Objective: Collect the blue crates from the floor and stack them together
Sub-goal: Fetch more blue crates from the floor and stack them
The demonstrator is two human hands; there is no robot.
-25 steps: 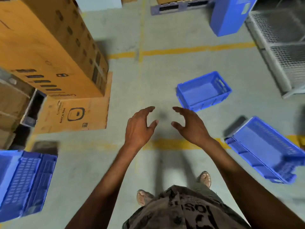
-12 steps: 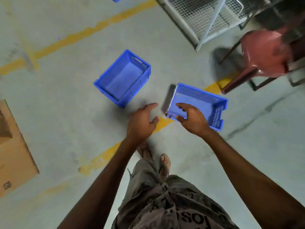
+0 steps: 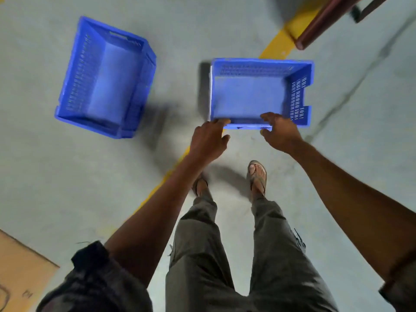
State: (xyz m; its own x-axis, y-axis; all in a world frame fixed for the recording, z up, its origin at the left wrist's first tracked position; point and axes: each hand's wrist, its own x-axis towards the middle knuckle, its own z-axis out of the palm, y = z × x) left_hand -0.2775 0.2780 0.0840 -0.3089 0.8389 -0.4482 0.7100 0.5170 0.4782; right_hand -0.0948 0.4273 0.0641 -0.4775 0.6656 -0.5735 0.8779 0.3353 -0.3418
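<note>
Here the near crate (image 3: 247,97) sits open side up on the grey floor (image 3: 45,165), straight ahead of the person's feet, and it serves as the landmark for the rest. Both hands are at its closest rim. The left hand (image 3: 208,140) is at the crate's near-left corner, fingers curled loosely with the fingertips (image 3: 221,121) touching or just over the rim and the thumb spread below the edge; it is half open and has not closed on anything. The right hand (image 3: 280,131) is at the same rim, further toward the crate's right end, fingers bent over the top of the wall and the thumb tucked under the lip, so the rim lies between thumb and fingers. Whether that grip is pressed tight cannot be told; the picture is a little blurred there.

The far crate (image 3: 105,77) rests on the floor well to the left of the near one, apart from it, turned at an angle and tilted so that its slotted wall faces up. Both crates are empty.

A yellow line (image 3: 279,43) painted on the floor runs diagonally under the near crate, showing beyond its far-right corner and again near the left hand. A dark red chair leg (image 3: 319,25) stands past the crate's far-right corner. A cardboard sheet (image 3: 20,273) lies far to the near left. One sandal (image 3: 257,176) is planted just short of the crate.
</note>
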